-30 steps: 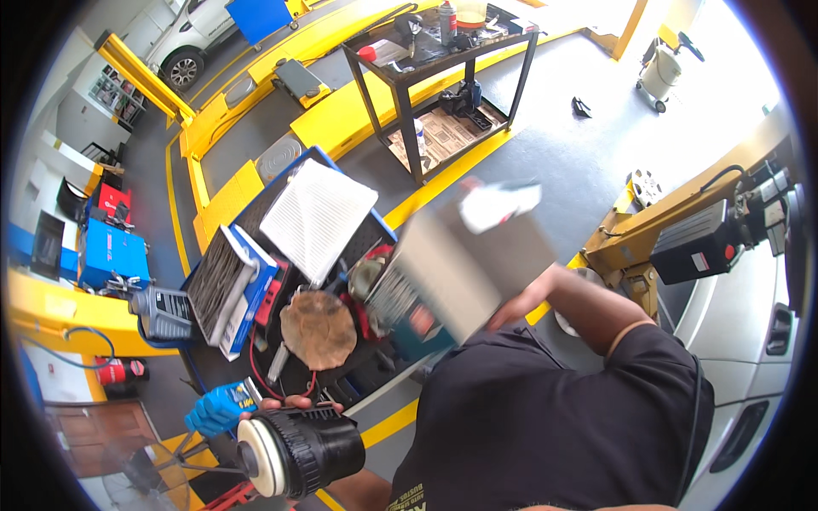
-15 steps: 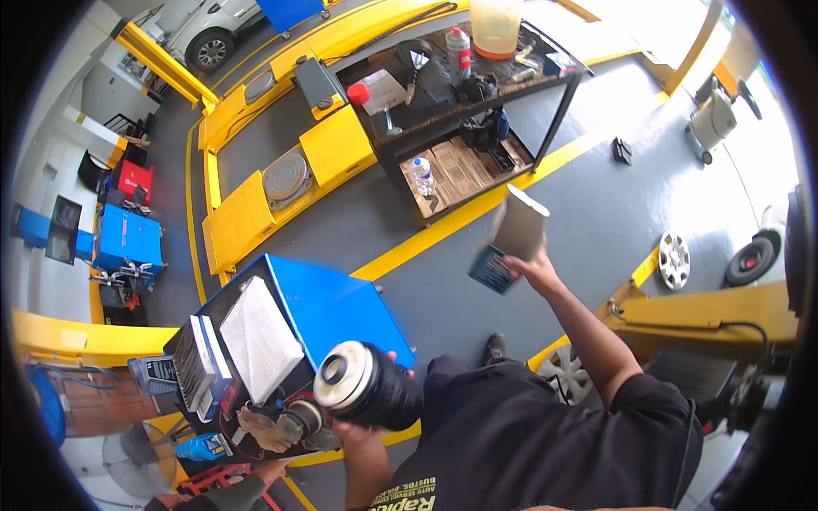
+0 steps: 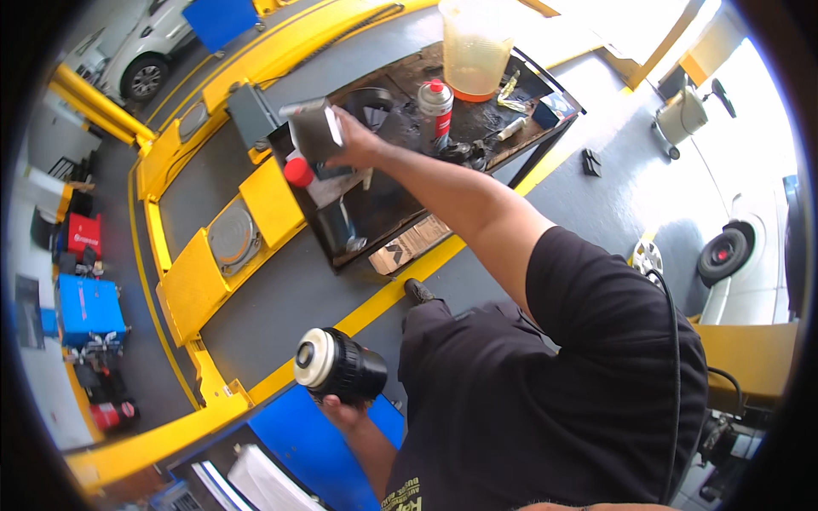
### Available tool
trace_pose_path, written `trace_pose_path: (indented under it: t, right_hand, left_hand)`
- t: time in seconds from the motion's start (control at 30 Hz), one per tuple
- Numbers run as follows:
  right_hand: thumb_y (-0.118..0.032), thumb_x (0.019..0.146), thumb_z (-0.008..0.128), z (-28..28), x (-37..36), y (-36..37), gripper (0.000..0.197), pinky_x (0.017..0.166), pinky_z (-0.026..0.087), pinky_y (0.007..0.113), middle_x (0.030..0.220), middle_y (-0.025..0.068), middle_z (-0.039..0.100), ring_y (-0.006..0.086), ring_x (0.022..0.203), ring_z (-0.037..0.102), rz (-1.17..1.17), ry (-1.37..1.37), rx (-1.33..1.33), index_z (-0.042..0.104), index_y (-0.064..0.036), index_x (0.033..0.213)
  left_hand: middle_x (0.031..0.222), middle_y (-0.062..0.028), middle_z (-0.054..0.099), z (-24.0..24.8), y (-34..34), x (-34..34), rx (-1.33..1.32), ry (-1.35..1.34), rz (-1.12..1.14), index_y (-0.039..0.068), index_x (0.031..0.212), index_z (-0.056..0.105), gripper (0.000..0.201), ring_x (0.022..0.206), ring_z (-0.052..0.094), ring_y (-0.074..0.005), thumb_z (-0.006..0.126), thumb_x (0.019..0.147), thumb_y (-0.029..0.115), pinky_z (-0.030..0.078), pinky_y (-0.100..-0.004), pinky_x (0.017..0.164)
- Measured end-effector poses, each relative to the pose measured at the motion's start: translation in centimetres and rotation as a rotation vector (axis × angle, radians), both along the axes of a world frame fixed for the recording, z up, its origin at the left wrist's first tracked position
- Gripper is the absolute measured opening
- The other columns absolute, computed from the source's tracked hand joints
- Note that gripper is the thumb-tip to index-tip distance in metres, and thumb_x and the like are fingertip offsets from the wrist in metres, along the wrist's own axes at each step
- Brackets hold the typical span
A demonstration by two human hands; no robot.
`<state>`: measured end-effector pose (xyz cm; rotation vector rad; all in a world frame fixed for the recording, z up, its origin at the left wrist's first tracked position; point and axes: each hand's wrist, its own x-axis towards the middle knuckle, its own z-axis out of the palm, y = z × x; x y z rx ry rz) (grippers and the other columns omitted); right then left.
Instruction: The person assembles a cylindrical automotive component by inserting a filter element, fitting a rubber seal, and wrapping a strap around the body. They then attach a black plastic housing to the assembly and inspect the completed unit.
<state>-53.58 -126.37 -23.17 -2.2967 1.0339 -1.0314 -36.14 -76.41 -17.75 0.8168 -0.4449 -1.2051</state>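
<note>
My left hand is closed under a black cylindrical filter with a cream end. It holds the filter in front of me, tilted, above the edge of a blue cabinet. With my right arm stretched forward and to the left, my right hand grips a small cardboard box by its side. The box is over the near left part of a dark metal work cart, close to a red cap. I cannot tell whether it touches the cart top.
A red-and-white spray can, a translucent bucket and loose parts stand on the cart. Yellow lift rails run along the left. White pleated filters lie on the cabinet. A hubcap and a wheel are at right.
My right hand has carried the box forward and left, from beside the cart to over its top. I have moved closer to the cart, the filter still in my left hand.
</note>
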Motion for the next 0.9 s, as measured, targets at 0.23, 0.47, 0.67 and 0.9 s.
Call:
trace_pose_path:
  t: [0.23, 0.47, 0.67, 0.9]
  right_hand:
    - [-0.025, 0.074, 0.094, 1.3, -3.7, 3.9, 0.131, 0.124, 0.039, 0.046, 0.161, 0.0354, 0.031, 0.0482, 0.150, 0.038, -0.044, -0.148, 0.215, 0.006, 0.0092, 0.165]
    - [-0.034, 0.085, 0.090, 24.4, -24.7, 8.3, 0.046, 0.085, 0.060, 0.042, 0.101, 0.0139, 0.079, 0.0308, 0.102, 0.076, 1.070, 0.150, 0.653, 0.075, 0.0035, 0.108]
    - [-0.038, 0.101, 0.071, 46.3, -42.3, 14.1, 0.031, 0.058, 0.050, 0.030, 0.086, 0.0017, 0.070, 0.0155, 0.080, 0.069, 1.242, 0.051, -0.258, 0.072, -0.0092, 0.089]
    - [-0.036, 0.100, 0.072, 48.6, -48.1, 13.9, 0.032, 0.059, 0.049, 0.030, 0.082, 0.0029, 0.069, 0.0161, 0.078, 0.068, 0.995, 0.088, -0.288, 0.073, -0.0069, 0.086]
  left_hand:
    - [0.135, -0.0200, 0.066, 5.5, -14.6, -0.4, 0.018, -0.094, -0.132, 0.001, 0.150, 0.051, 0.095, 0.114, 0.071, -0.0354, 0.088, 0.080, 0.053, 0.062, -0.0512, 0.099]
    - [0.144, -0.0210, 0.060, 5.1, -22.2, -3.6, 0.106, -0.325, -0.101, 0.003, 0.157, 0.044, 0.106, 0.127, 0.065, -0.0361, 0.078, 0.082, 0.070, 0.057, -0.0537, 0.107]
    - [0.146, -0.0171, 0.059, 6.2, -27.7, -8.1, 0.168, -0.268, -0.100, 0.009, 0.156, 0.047, 0.103, 0.125, 0.066, -0.0350, 0.083, 0.079, 0.067, 0.061, -0.0484, 0.102]
    - [0.155, -0.0255, 0.051, 8.8, -31.8, -14.7, 0.037, -0.227, -0.175, 0.012, 0.165, 0.033, 0.106, 0.140, 0.057, -0.0413, 0.075, 0.086, 0.068, 0.053, -0.0629, 0.110]
